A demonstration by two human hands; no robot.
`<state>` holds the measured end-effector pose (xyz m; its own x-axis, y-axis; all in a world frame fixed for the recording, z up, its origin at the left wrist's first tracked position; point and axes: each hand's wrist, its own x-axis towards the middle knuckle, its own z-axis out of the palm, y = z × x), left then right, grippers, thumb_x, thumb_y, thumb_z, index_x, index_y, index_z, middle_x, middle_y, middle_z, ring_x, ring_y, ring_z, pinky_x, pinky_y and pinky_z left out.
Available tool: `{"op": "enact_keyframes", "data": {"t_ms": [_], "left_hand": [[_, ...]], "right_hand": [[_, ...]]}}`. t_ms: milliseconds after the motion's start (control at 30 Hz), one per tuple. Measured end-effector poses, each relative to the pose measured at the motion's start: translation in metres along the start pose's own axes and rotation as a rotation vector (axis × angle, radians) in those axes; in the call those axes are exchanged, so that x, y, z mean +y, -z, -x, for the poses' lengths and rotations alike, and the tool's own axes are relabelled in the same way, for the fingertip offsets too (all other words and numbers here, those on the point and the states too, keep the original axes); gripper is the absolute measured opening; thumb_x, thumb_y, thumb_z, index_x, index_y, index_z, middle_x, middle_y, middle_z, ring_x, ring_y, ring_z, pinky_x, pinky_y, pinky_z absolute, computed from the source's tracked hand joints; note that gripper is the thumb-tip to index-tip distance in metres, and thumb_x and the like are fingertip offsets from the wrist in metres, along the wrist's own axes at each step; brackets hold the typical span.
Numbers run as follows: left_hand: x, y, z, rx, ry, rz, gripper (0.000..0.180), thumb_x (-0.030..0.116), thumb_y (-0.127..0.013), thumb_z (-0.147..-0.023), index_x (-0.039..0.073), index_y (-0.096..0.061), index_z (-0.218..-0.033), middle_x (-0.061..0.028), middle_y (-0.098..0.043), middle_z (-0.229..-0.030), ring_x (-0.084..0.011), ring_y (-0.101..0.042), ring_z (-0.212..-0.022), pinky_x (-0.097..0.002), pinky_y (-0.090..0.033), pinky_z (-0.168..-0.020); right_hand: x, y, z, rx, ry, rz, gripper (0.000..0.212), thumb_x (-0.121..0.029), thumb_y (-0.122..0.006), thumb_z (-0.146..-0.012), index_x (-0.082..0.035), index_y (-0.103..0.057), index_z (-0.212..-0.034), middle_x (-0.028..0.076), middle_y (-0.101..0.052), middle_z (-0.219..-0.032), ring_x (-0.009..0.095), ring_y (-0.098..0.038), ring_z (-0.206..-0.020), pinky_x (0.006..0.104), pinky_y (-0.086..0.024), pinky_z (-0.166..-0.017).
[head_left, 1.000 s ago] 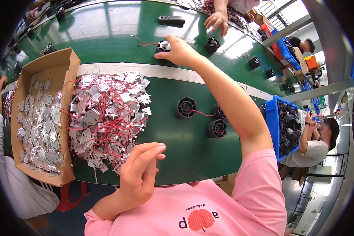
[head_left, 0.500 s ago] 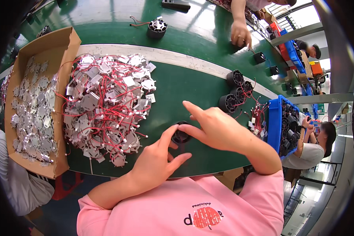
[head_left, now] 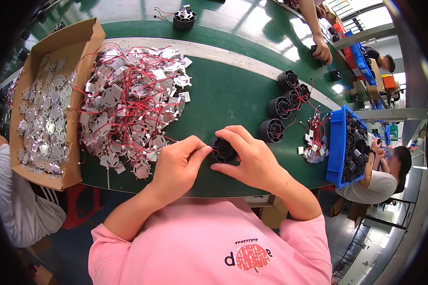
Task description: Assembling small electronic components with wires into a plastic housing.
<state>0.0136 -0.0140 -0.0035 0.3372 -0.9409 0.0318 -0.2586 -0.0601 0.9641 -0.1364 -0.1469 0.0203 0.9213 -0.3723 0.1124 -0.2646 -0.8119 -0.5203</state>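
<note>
In front of me, at the near part of the green table, a round black fan-like housing (head_left: pixel 224 151) is in my right hand (head_left: pixel 256 159). The thumb and fingers curve around its right side. My left hand (head_left: pixel 178 159) is beside the housing's left edge, thumb and forefinger pinched together. A bit of red wire seems to show near those fingertips; what they grip is too small to make out. Further right stand several similar black housings (head_left: pixel 273 130) with red wires.
To the left lies a heap of grey-white plates with red wires (head_left: pixel 133 104), beside a cardboard box (head_left: pixel 76 156) of shiny plates. On the right are a bundle of wired connectors (head_left: pixel 315 142) and a blue bin (head_left: pixel 336 147) of black parts. A co-worker's hand (head_left: pixel 322 51) reaches across the far table.
My right hand has closed round the housing, and my left fingers have pinched together. One more housing shows where my right hand was. The view has tilted; the co-worker's hand has moved right.
</note>
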Motion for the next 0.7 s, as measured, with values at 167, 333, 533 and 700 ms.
{"op": "enact_keyframes", "data": {"t_ms": [167, 333, 533, 700], "left_hand": [[-0.005, -0.010, 0.010, 0.177, -0.146, -0.289, 0.004, 0.001, -0.063, -0.083, 0.003, -0.062, -0.080, -0.0039, -0.057, -0.063, -0.0166, -0.046, -0.049, -0.0305, -0.037, -0.047], [-0.009, -0.006, 0.009, 0.111, -0.185, 0.011, 0.003, -0.002, -0.064, -0.081, 0.001, -0.065, -0.082, -0.0048, -0.060, -0.068, -0.0159, -0.045, -0.051, -0.0296, -0.038, -0.049], [-0.018, -0.006, 0.013, 0.179, -0.320, -0.555, 0.006, 0.001, -0.065, -0.080, 0.005, -0.061, -0.083, -0.0033, -0.056, -0.066, -0.0176, -0.047, -0.050, -0.0303, -0.039, -0.047], [0.003, -0.002, 0.017, 0.242, -0.348, -0.639, 0.011, 0.001, -0.067, -0.078, 0.006, -0.062, -0.087, -0.0038, -0.058, -0.071, -0.0193, -0.048, -0.051, -0.0302, -0.040, -0.048]], "right_hand": [[0.001, 0.002, 0.000, -0.058, 0.054, 0.054, 0.060, -0.022, -0.080, -0.069, -0.005, -0.050, -0.119, 0.009, -0.054, -0.111, 0.021, -0.060, -0.065, 0.0303, -0.050, -0.055], [0.005, -0.007, 0.004, -0.023, 0.012, 0.113, 0.058, -0.024, -0.082, -0.066, -0.005, -0.052, -0.112, 0.008, -0.056, -0.107, 0.019, -0.058, -0.062, 0.0292, -0.049, -0.053], [0.011, -0.006, -0.010, 0.132, 0.087, 0.161, 0.050, -0.025, -0.082, -0.064, -0.005, -0.055, -0.102, 0.006, -0.057, -0.097, 0.019, -0.055, -0.061, 0.0269, -0.047, -0.054], [-0.004, 0.008, -0.043, 0.251, 0.317, 0.239, 0.032, -0.015, -0.075, -0.070, -0.005, -0.058, -0.095, 0.005, -0.056, -0.086, 0.018, -0.053, -0.062, 0.0259, -0.045, -0.054]]}}
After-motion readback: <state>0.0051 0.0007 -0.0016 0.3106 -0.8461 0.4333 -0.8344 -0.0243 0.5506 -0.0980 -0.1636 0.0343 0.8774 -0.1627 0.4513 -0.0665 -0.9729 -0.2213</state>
